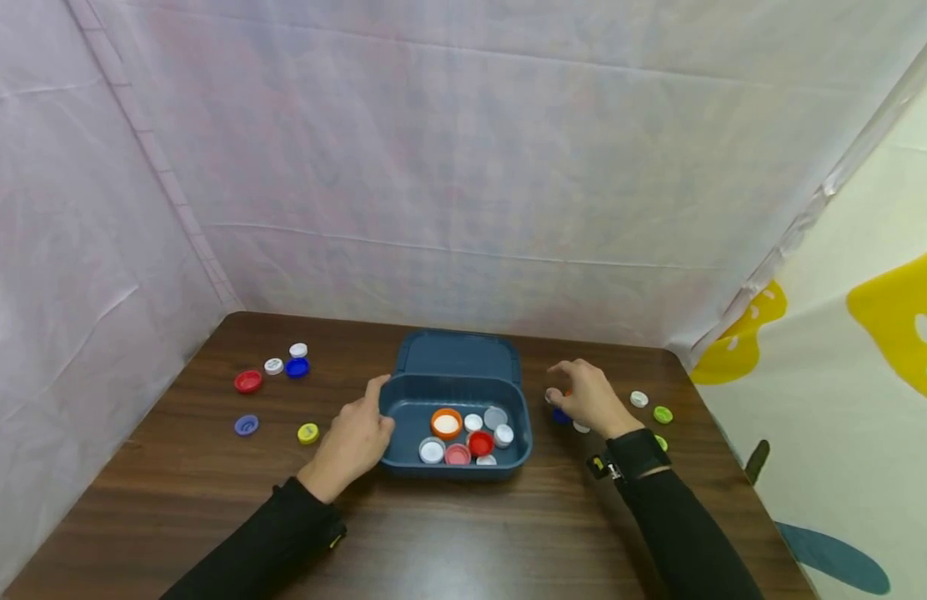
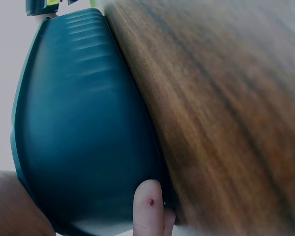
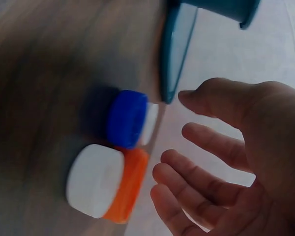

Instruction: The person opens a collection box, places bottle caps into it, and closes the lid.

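A dark blue-green plastic box (image 1: 454,471) stands on the table with its lid (image 1: 458,357) folded back. Several bottle caps lie inside, including a red cap (image 1: 480,442), a pink cap (image 1: 458,454) and an orange cap (image 1: 446,422). My left hand (image 1: 356,433) grips the box's left end; in the left wrist view its fingertips (image 2: 148,206) rest against the outer wall. To the right of the box, my right hand (image 1: 589,398) hovers with spread, bent fingers over a blue cap (image 3: 128,119), a white cap (image 3: 95,180) and an orange cap (image 3: 129,186), holding nothing.
Left of the box lie a red cap (image 1: 248,382), a blue cap (image 1: 297,367), a yellow cap (image 1: 308,433) and several others. Beyond my right hand are a white cap (image 1: 639,399) and a green cap (image 1: 662,414). White sheeting (image 1: 463,208) hangs behind the table (image 1: 463,533).
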The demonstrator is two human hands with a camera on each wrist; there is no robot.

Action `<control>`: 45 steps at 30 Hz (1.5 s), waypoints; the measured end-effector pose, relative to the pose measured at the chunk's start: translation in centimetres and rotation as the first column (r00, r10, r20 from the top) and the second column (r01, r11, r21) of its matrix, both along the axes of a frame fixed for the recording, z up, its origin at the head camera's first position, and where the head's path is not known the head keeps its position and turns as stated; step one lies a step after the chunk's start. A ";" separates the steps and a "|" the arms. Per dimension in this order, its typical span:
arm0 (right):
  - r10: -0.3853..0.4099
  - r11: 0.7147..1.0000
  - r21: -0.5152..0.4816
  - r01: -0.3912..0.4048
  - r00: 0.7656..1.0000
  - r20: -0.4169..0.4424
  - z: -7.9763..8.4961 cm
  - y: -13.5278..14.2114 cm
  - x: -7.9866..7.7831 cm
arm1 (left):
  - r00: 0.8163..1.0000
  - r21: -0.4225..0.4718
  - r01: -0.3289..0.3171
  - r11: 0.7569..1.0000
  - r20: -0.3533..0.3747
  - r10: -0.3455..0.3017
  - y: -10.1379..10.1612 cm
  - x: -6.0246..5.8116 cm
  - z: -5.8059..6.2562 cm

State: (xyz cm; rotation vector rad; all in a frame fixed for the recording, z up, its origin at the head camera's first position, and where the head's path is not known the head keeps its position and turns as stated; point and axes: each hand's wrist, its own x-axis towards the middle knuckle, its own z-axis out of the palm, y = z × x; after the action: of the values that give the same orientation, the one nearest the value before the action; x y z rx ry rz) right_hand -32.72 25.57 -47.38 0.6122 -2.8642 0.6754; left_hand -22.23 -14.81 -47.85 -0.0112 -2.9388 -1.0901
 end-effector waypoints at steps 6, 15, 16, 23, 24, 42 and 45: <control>0.020 1.000 0.005 -0.020 1.000 0.004 -0.7 0.2 -0.5 | 1.000 -0.002 -0.009 1.000 0.007 0.009 0.1 0.0 0.2; 0.018 0.999 0.042 -0.019 1.000 0.010 -0.9 0.0 -0.5 | 1.000 -0.006 -0.004 1.000 0.018 0.004 0.0 0.1 0.5; 0.015 0.999 0.050 -0.015 1.000 0.010 -1.0 0.0 -0.5 | 1.000 -0.007 -0.005 1.000 0.016 0.005 0.0 0.1 0.5; 0.005 0.998 0.063 -0.007 1.000 0.023 -1.4 0.1 -0.6 | 0.999 0.003 -0.004 1.000 0.037 0.003 0.2 0.1 0.4; 0.008 0.998 0.061 -0.010 1.000 0.023 -1.5 0.2 -0.6 | 0.999 0.003 -0.004 1.000 0.039 0.004 0.2 0.1 0.4; 0.015 1.000 0.010 -0.015 0.999 -0.052 -1.2 -0.7 -0.4 | 1.000 0.007 0.004 1.000 0.025 -0.004 0.1 0.1 0.3; 0.017 1.000 -0.015 -0.018 0.998 -0.056 -0.9 -0.9 -0.1 | 1.000 0.007 0.005 1.000 0.028 -0.005 0.1 0.1 0.3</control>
State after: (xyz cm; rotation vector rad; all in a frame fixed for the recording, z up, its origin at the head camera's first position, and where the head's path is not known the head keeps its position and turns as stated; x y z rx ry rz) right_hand -32.83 24.65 -48.27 0.6447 -2.8029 0.6719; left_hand -22.14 -14.72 -47.59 -0.0029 -2.9607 -1.1102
